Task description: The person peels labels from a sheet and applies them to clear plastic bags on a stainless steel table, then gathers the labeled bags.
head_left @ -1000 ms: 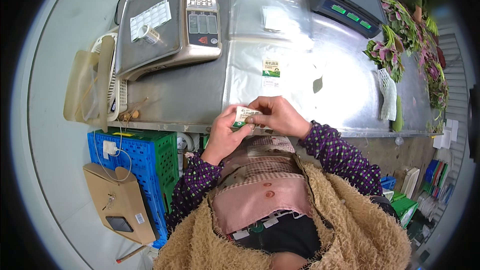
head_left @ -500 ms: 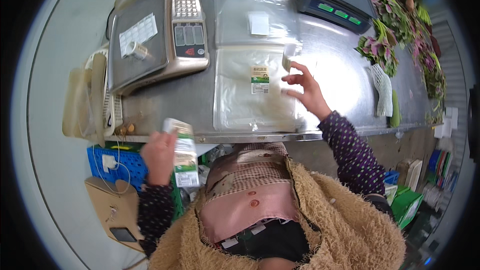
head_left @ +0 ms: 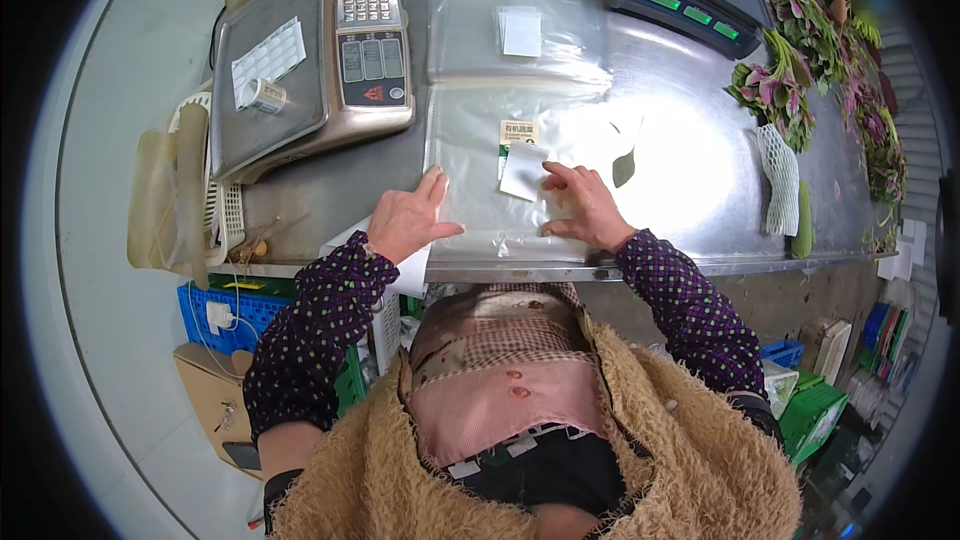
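My left hand (head_left: 408,220) is open, fingers stretched and thumb spread, over the left side of a stack of clear plastic bags (head_left: 475,215). Under its wrist a white paper strip (head_left: 412,275) hangs over the table's front edge. Across the bag stack my right hand (head_left: 592,210) is open, thumb and index finger apart. Its index fingertip is at the right edge of a white paper slip (head_left: 523,172). That slip partly covers a printed beige and green label (head_left: 518,130) on the top bag.
A scale (head_left: 370,90) at left carries a sheet of round stickers (head_left: 270,55) and a label roll (head_left: 264,95). Another scale (head_left: 690,0) is at far right, near leafy vegetable bunches (head_left: 775,90), white foam netting (head_left: 777,180) and a green vegetable (head_left: 803,220). White slips (head_left: 521,32) lie farther back.
My left hand has come up from beside the table onto the bags, and its printed label strip now shows white. My right hand moved slightly left and nearer me; a white slip now covers the label.
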Demonstrator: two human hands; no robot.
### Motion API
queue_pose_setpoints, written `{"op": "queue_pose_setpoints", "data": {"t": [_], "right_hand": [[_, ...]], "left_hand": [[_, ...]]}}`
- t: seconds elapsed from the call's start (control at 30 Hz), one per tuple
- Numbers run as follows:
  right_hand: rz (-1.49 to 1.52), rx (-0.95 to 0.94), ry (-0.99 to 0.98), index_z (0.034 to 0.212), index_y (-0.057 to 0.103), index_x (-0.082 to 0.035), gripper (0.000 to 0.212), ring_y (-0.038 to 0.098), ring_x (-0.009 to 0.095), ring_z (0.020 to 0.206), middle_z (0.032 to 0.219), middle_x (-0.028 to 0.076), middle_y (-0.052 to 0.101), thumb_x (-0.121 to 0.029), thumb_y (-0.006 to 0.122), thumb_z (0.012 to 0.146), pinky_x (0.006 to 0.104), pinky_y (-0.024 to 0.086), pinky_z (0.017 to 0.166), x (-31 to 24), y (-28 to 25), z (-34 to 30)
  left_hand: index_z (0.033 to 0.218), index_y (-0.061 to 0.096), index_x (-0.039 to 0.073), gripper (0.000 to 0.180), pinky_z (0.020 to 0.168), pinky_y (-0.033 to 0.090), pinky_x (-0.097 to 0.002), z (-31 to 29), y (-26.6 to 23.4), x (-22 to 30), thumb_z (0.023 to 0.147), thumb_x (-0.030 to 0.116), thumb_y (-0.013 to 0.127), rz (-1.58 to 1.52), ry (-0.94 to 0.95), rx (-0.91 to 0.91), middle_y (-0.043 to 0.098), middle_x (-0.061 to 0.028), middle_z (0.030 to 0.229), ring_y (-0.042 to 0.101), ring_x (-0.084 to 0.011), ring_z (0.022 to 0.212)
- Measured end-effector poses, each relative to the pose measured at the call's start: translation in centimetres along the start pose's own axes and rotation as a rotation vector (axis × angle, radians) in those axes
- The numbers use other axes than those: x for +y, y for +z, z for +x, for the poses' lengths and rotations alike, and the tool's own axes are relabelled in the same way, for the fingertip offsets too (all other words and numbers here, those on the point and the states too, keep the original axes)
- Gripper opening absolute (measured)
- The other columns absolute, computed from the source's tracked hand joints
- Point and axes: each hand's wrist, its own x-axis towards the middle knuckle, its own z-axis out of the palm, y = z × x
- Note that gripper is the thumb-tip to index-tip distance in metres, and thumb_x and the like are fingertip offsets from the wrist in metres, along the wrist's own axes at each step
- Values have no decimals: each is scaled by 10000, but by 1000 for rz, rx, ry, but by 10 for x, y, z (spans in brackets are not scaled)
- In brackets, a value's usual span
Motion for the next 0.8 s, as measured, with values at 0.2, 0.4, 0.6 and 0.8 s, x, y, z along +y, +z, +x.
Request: {"op": "queue_pose_setpoints", "data": {"t": [0.2,0.4,0.6,0.8], "right_hand": [[97,-100,198,1301,483,-121,638,630,255,779,837,42,664,-174,797,749,376,450,751,17,12,-1],[-90,-8,79,1046,683,-122,343,633,220,700,845,32,638,-201,819,741,327,514,664,-9,13,17],[466,-22,441,907,739,-83,97,626,148,778,844,37,635,-172,713,876,283,494,692,6,10,15],[697,198,536,982,678,12,148,622,114,842,892,30,666,-124,645,935,275,511,775,-14,-46,20]], "left_hand": [[1245,555,-20,865,572,544,-350,1,3,4,684,613,738,-33,-31,-59,520,-158,1370,683,-274,699],[1218,597,39,799,553,543,-333,-2,10,6,668,598,753,-125,25,-5,513,-115,1403,680,-241,652],[1130,678,148,511,540,541,-304,-6,30,-1,770,508,722,-143,-5,117,582,-45,1339,679,-221,634],[1019,713,101,262,545,514,-312,11,27,-13,878,322,695,-548,-142,185,709,-61,971,670,-221,624]]}}
